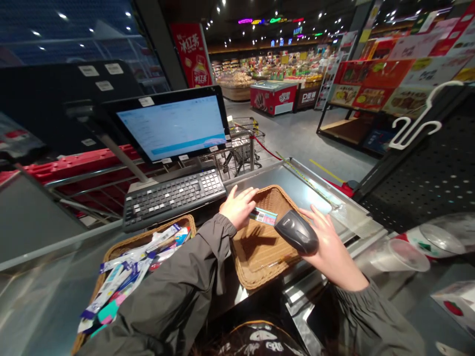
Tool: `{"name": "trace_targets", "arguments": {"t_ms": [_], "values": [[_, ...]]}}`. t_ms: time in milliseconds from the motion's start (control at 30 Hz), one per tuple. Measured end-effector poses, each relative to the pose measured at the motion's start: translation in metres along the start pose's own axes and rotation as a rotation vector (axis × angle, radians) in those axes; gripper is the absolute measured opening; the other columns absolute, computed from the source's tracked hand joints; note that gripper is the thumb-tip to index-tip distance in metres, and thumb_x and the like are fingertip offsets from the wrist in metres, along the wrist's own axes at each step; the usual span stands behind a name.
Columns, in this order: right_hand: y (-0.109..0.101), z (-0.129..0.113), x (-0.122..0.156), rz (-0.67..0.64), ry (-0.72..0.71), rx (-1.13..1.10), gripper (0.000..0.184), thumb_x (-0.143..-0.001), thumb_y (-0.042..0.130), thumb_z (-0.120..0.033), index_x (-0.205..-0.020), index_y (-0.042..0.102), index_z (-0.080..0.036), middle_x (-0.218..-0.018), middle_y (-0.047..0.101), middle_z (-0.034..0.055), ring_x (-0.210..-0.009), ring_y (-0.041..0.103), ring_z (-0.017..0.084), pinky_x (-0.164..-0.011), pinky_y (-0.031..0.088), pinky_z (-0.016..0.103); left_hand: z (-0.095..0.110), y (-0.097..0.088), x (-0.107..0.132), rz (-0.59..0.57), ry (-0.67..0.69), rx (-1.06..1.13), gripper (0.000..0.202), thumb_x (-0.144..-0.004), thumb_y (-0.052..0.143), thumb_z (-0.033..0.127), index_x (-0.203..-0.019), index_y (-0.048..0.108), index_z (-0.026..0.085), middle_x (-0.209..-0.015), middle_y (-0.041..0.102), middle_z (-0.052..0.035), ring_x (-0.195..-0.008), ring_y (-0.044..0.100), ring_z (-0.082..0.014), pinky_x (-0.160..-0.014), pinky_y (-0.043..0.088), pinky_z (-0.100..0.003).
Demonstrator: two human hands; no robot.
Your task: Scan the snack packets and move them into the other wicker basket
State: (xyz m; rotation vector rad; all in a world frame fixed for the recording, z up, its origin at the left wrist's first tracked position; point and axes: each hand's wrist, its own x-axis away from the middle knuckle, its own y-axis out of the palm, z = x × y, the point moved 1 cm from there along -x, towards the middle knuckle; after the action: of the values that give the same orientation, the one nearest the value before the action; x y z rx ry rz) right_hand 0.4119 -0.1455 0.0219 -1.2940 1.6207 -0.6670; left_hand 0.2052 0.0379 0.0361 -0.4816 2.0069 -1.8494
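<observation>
My left hand (pixel 237 205) reaches over the far rim of an empty wicker basket (pixel 260 247) and pinches a small flat packet (pixel 264 216) with a barcode label. My right hand (pixel 328 247) grips a dark handheld barcode scanner (pixel 296 231), its head pointed toward the packet, a short gap between them. Both hands hover above the basket on the steel checkout counter (pixel 297 188). Another wicker basket (pixel 122 247), on the left, is filled with several colourful packets (pixel 122 277).
A black keyboard (pixel 174 195) and a tilted monitor (pixel 172 123) stand behind the baskets. Clear plastic cups (pixel 401 254) lie at right beside a black pegboard panel (pixel 434 173). Shopping carts (pixel 243 143) and shop aisles lie beyond the counter.
</observation>
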Motion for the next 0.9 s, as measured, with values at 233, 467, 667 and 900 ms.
{"name": "trace_targets", "arguments": {"t_ms": [233,467,667,900], "values": [[0.007,-0.028,-0.01,0.007,-0.142,0.02,0.04,-0.074,0.06,-0.026,-0.113,0.062,-0.02,-0.146,0.045,0.0152,-0.146,0.022,0.04,-0.111,0.021,0.071,-0.017,-0.033,0.069,0.188,-0.109,-0.024,0.033,-0.074,0.058,0.015,-0.106,0.062,0.019,-0.16,0.026,-0.0101,-0.145,0.026,-0.0306,-0.119,0.002,-0.06],[0.013,-0.065,-0.014,0.002,-0.227,0.021,0.044,-0.075,0.058,-0.021,-0.119,0.06,-0.021,-0.146,0.044,0.0139,-0.146,0.023,0.038,-0.113,0.021,0.07,-0.028,-0.041,0.132,0.256,-0.221,0.009,0.033,-0.076,0.061,0.031,-0.107,0.063,0.019,-0.158,0.028,-0.0147,-0.143,0.031,-0.0317,-0.117,0.009,-0.059],[0.02,-0.093,-0.016,-0.006,-0.274,0.017,0.045,-0.073,0.058,-0.019,-0.118,0.061,-0.02,-0.146,0.045,0.0141,-0.146,0.023,0.039,-0.113,0.021,0.07,-0.038,-0.04,0.178,0.242,-0.341,0.055,0.032,-0.073,0.064,0.036,-0.101,0.064,0.02,-0.157,0.031,-0.0117,-0.142,0.033,-0.0301,-0.118,0.012,-0.056],[0.033,-0.132,-0.014,-0.064,-0.392,-0.02,0.043,-0.079,0.056,-0.022,-0.121,0.059,-0.023,-0.147,0.043,0.0132,-0.147,0.02,0.038,-0.112,0.02,0.071,-0.043,-0.036,0.236,0.319,-0.38,0.01,0.031,-0.074,0.063,0.035,-0.103,0.064,0.022,-0.155,0.035,-0.0117,-0.142,0.034,-0.0289,-0.119,0.01,-0.055]]}}
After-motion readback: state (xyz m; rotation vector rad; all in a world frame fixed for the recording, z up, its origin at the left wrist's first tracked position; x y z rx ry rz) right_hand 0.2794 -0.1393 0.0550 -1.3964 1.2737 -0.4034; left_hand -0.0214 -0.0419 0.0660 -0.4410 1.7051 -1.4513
